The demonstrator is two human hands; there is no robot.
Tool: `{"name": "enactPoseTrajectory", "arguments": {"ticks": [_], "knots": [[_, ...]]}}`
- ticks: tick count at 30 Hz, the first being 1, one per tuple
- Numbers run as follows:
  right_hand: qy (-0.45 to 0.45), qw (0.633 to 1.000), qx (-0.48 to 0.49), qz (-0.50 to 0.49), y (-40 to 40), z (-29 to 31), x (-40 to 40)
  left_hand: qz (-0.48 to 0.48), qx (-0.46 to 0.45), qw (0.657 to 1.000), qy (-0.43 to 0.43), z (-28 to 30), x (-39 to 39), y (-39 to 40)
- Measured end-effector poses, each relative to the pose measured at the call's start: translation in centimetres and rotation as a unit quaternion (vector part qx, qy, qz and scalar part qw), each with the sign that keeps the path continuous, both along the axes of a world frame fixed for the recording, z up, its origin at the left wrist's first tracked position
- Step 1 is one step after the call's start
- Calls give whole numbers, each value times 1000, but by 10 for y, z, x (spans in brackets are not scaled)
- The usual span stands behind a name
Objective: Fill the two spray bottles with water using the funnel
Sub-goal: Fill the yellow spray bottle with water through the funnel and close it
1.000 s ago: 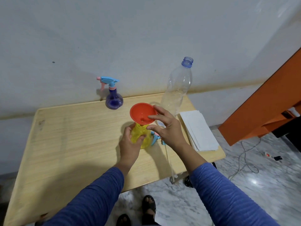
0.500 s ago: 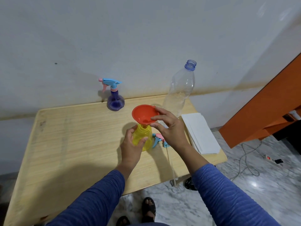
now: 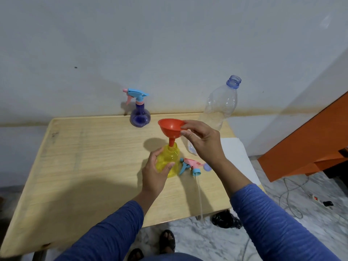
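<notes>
A yellow spray bottle (image 3: 170, 161) without its head stands near the middle of the wooden table (image 3: 84, 166). My left hand (image 3: 155, 171) grips its left side. A red funnel (image 3: 170, 129) sits upright with its spout in the bottle's neck, and my right hand (image 3: 202, 142) pinches the funnel's right rim. The removed pink and blue spray head (image 3: 192, 165) with its clear tube lies just right of the bottle. A purple spray bottle (image 3: 140, 114) with its head on stands at the table's back edge. A tall clear plastic bottle (image 3: 221, 106), uncapped, stands at the back right.
A stack of white paper (image 3: 239, 157) lies at the table's right edge. An orange cabinet (image 3: 310, 140) stands to the right on the marble floor, with cables and a power strip (image 3: 316, 199) near it. The wall is directly behind the table.
The funnel's spout has settled deeper into the yellow bottle's neck. My right hand keeps its pinch on the rim, and my left hand stays on the bottle.
</notes>
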State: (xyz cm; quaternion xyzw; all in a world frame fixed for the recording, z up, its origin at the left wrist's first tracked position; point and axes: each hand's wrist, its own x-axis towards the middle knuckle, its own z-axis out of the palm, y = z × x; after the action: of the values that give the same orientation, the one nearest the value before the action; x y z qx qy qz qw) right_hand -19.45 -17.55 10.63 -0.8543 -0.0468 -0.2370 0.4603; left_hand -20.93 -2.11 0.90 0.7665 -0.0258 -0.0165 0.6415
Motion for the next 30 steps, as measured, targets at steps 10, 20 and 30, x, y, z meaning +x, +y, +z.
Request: {"name": "enactPoseTrajectory", "arguments": {"ticks": [10,20,30], "knots": [[155,986,64,26,8,-6,73,19,36,999,-10,-11,5,-2],[318,947,-34,36,-9,-85,98,34,61,998,-10,-8,4,-1],[330,944,0,18,-5,-91,94,27,50,998,-7,-8,5,0]]}}
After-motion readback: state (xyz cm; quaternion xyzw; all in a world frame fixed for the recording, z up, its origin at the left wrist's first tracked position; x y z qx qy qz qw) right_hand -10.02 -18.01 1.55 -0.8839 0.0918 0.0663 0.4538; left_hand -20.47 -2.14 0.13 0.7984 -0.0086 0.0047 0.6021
